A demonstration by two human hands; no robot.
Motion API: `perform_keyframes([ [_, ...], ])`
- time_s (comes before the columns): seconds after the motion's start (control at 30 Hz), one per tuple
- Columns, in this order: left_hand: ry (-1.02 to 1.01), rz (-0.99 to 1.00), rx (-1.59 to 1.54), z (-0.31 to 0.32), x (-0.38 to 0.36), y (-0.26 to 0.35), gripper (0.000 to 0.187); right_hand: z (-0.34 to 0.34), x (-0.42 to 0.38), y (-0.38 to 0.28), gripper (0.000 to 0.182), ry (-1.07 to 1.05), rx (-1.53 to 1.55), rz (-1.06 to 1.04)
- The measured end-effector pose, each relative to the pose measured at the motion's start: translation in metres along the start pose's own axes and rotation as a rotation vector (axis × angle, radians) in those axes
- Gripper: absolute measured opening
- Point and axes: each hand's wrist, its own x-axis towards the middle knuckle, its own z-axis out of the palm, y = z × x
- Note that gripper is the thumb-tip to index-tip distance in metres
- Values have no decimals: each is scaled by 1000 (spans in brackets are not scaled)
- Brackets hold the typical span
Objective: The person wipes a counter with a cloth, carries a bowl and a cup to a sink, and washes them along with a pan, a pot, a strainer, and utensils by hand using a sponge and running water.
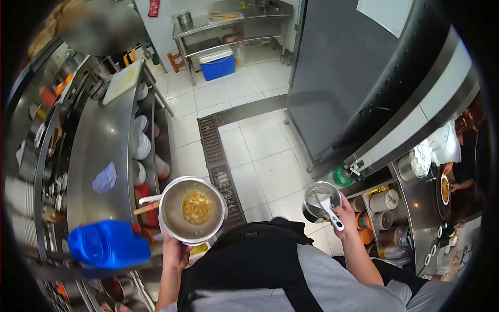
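Note:
My left hand point(175, 252) grips a round metal bowl point(214, 224) from below its near side. Inside the bowl lies a wet brown mixture point(196, 208). A white handle point(149, 199) and a wooden handle point(146, 208) show past the bowl's left edge. Out to the right, my right hand point(345, 218) is closed around a small clear container point(314, 193). A utensil with a white handle point(335, 220) leans in it, its head near some pale stuff. The lower fingers of my left hand are hidden by the bowl.
A steel counter point(106, 132) along the left carries a blue cloth point(105, 178) and a cutting board point(125, 80). Nearer stands a blue jug point(106, 244). A grey cabinet point(338, 78) rises ahead right. Another person's hands point(456, 186) are at a plate point(444, 200) far right.

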Motion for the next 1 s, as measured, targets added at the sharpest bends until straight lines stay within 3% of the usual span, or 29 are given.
perform_keyframes([
  [0.1,-120,-45,48,34,80,35,51,20,41,-11,66,92,52,-22],
  [0.23,-83,-74,27,107,169,70,52,57,122,-9,65,198,125,-30],
  [0.33,-118,-133,46,135,245,82,55,109,200,-24,64,111,102,-35],
  [0.37,-90,-144,141,151,263,90,40,129,227,-32,65,57,109,-44],
  [0.63,-39,-105,23,252,392,156,48,319,409,-135,67,-265,-71,23],
  [0.67,-42,-105,-38,257,411,163,61,351,423,-153,66,-293,-87,33],
  [0.7,-31,-100,-53,263,425,169,61,370,440,-158,66,-307,-99,35],
  [0.77,2,-95,-95,279,465,185,61,410,484,-166,66,-360,61,35],
  [1.0,-43,-46,37,332,628,250,60,495,605,-179,65,-253,17,0],
])
